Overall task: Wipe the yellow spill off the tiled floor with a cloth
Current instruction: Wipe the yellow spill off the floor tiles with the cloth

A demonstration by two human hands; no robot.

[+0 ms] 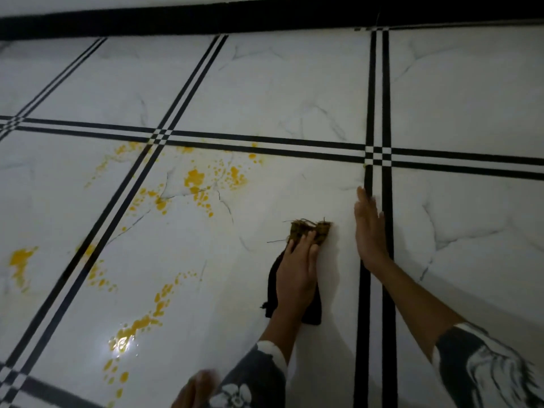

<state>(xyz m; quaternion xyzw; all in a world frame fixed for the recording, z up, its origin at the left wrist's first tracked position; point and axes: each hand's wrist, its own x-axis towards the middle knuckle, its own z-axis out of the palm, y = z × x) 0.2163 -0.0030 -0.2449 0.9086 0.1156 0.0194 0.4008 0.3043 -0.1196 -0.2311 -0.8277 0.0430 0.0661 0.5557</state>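
Yellow spill (pixel 194 178) lies in splashes and drops over the white marble-look tiles, left of both hands. More yellow patches sit at the far left (pixel 20 258) and near the bottom left (pixel 127 334). A dark cloth (pixel 312 314) with a frayed, yellow-brown stained end lies on the tile right of the spill. My left hand (pixel 297 270) rests flat on top of the cloth and presses it to the floor. My right hand (pixel 369 228) lies flat on the bare tile just right of the cloth, fingers straight, beside a black double line.
The tiled floor (pixel 294 83) has black double stripes crossing it. A black skirting band (pixel 265 19) runs along the far wall. A blurred body part (pixel 195 390), a knee or foot, shows at the bottom edge. A bright light glare sits on the lower-left spill.
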